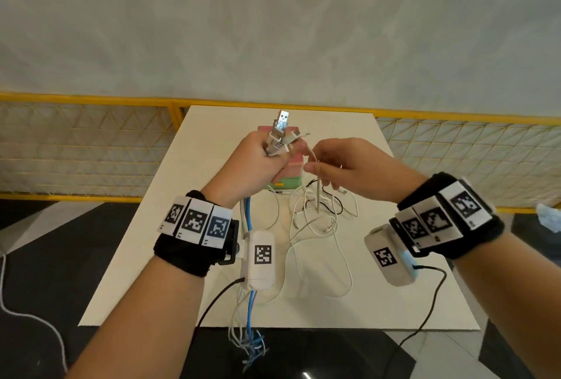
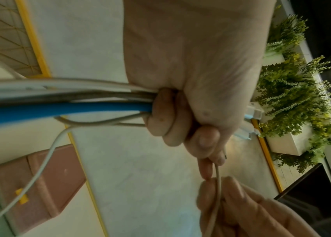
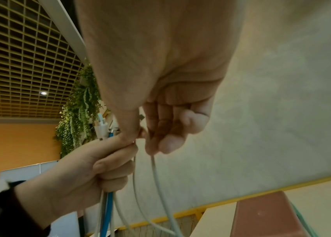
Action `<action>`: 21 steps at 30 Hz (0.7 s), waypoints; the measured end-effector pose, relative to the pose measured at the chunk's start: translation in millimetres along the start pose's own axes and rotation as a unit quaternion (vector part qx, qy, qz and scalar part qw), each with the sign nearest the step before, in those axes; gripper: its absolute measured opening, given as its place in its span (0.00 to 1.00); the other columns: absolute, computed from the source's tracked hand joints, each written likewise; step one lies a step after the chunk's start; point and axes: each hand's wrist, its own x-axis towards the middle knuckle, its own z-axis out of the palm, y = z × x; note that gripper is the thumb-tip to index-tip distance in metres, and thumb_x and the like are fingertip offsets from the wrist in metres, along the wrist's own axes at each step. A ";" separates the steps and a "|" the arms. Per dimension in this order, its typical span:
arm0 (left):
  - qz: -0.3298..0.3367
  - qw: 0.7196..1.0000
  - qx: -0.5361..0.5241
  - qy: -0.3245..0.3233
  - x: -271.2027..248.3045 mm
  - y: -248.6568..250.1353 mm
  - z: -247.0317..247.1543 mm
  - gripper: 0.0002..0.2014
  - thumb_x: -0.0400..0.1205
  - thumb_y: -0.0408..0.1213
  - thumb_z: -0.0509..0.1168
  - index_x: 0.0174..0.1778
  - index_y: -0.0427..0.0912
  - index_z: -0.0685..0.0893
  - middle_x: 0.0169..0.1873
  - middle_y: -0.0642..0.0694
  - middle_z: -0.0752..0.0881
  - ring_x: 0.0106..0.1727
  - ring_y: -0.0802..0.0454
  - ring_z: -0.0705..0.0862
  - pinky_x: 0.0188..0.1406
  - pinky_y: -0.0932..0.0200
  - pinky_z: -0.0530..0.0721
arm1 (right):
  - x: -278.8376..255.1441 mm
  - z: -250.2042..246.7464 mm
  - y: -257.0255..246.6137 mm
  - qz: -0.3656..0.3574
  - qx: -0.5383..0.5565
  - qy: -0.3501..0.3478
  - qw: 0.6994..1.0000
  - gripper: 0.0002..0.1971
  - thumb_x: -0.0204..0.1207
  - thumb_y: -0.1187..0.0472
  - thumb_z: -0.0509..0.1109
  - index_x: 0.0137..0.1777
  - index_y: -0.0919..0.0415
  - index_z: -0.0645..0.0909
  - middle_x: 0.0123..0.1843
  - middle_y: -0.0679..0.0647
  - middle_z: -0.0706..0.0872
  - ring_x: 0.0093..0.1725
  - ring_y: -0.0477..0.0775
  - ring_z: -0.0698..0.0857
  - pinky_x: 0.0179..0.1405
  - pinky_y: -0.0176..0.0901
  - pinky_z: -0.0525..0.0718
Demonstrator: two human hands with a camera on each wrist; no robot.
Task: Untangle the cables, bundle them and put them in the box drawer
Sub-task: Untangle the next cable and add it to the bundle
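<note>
My left hand (image 1: pixel 255 163) is raised over the table and grips a bundle of cables (image 2: pixel 63 102), white ones and a blue one (image 1: pixel 249 220), with their plugs (image 1: pixel 280 129) sticking up out of the fist. The bundle's tails (image 1: pixel 247 345) hang past the table's front edge. My right hand (image 1: pixel 331 166) is just to the right of it and pinches a white cable (image 3: pixel 156 173) between thumb and fingers. That cable runs down into a loose tangle of white and black cables (image 1: pixel 315 217) on the table. The pink and green box (image 1: pixel 294 172) stands behind my hands, partly hidden.
The white table (image 1: pixel 425 287) is bounded at the back by a yellow mesh rail (image 1: pixel 91 141) and a pale wall. Black sensor leads (image 1: pixel 425 318) trail from both wrist units. The floor around is dark.
</note>
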 end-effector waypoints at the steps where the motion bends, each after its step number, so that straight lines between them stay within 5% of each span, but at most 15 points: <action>1: 0.003 1.000 -0.014 -0.006 -4.0 2.0 1.2 0.08 0.86 0.30 0.64 0.52 0.30 0.87 0.22 0.54 0.86 0.17 0.68 0.76 0.22 0.76 0.70 | -2.2 2.7 -1.6 0.004 -0.008 0.007 1.000 0.11 0.81 0.54 0.65 0.41 0.58 0.81 0.29 0.48 0.85 0.26 0.45 0.81 0.33 0.45 0.83; 4: -0.005 0.998 -0.056 0.001 -13.8 4.5 -0.4 0.11 0.87 0.35 0.64 0.62 0.43 0.87 0.14 0.57 0.76 0.17 0.62 0.71 0.27 0.67 0.72 | -16.8 3.9 -15.3 0.007 -0.022 -0.073 0.997 0.14 0.81 0.55 0.64 0.35 0.56 0.83 0.27 0.49 0.87 0.26 0.45 0.82 0.31 0.39 0.81; 7: -0.011 0.998 -0.056 0.030 -18.9 2.4 -7.7 0.20 0.89 0.49 0.57 0.43 0.47 0.92 0.17 0.42 0.71 0.22 0.52 0.71 0.43 0.60 0.81 | -40.9 10.6 -39.7 -0.026 -0.003 -0.274 0.961 0.14 0.79 0.51 0.66 0.38 0.56 0.88 0.29 0.49 0.89 0.29 0.45 0.83 0.33 0.31 0.77; 9: 0.000 0.997 -0.069 0.035 -23.3 4.7 -10.6 0.26 0.90 0.50 0.53 0.36 0.39 0.89 0.16 0.41 0.73 0.19 0.54 0.72 0.37 0.64 0.79 | -51.8 16.1 -48.4 -0.022 -0.005 -0.328 0.945 0.17 0.79 0.47 0.65 0.40 0.57 0.89 0.30 0.50 0.89 0.29 0.44 0.82 0.32 0.26 0.74; 12: 0.002 0.994 -0.108 0.015 -31.6 13.6 -10.4 0.27 0.91 0.47 0.51 0.33 0.37 0.84 0.20 0.42 0.81 0.20 0.52 0.73 0.22 0.65 0.73 | -51.8 18.6 -43.7 -0.034 -0.083 -0.226 0.970 0.19 0.81 0.45 0.59 0.42 0.54 0.86 0.33 0.50 0.87 0.31 0.46 0.82 0.33 0.31 0.76; 15: 0.028 0.993 -0.109 -0.036 -39.3 23.8 -7.2 0.26 0.92 0.45 0.47 0.43 0.41 0.90 0.38 0.46 0.92 0.39 0.53 0.88 0.40 0.67 0.83 | -45.8 22.6 -35.9 -0.053 -0.134 -0.076 0.987 0.17 0.81 0.45 0.57 0.53 0.54 0.82 0.45 0.45 0.84 0.42 0.44 0.81 0.44 0.36 0.80; 17: 0.033 0.992 -0.097 -0.079 -43.1 30.3 -4.5 0.26 0.92 0.47 0.46 0.54 0.46 0.90 0.50 0.55 0.92 0.54 0.64 0.87 0.52 0.76 0.80 | -43.3 29.0 -39.2 -0.038 -0.057 -0.048 0.996 0.19 0.81 0.45 0.58 0.61 0.57 0.78 0.53 0.44 0.81 0.52 0.40 0.80 0.49 0.25 0.77; 19: 0.022 0.991 -0.077 -0.107 -45.3 36.7 -1.9 0.25 0.90 0.52 0.46 0.56 0.56 0.90 0.54 0.64 0.89 0.56 0.72 0.84 0.50 0.79 0.78 | -39.6 35.6 -47.4 -0.046 0.049 -0.041 0.997 0.17 0.82 0.53 0.59 0.64 0.63 0.75 0.58 0.49 0.81 0.57 0.42 0.81 0.55 0.25 0.78; 21: 0.015 0.992 -0.042 -0.122 -47.7 42.3 1.0 0.24 0.89 0.57 0.46 0.54 0.62 0.90 0.58 0.64 0.86 0.55 0.69 0.83 0.44 0.71 0.79 | -37.2 40.3 -55.4 -0.048 0.146 -0.035 0.987 0.13 0.84 0.64 0.58 0.65 0.69 0.71 0.58 0.56 0.81 0.56 0.47 0.82 0.55 0.30 0.82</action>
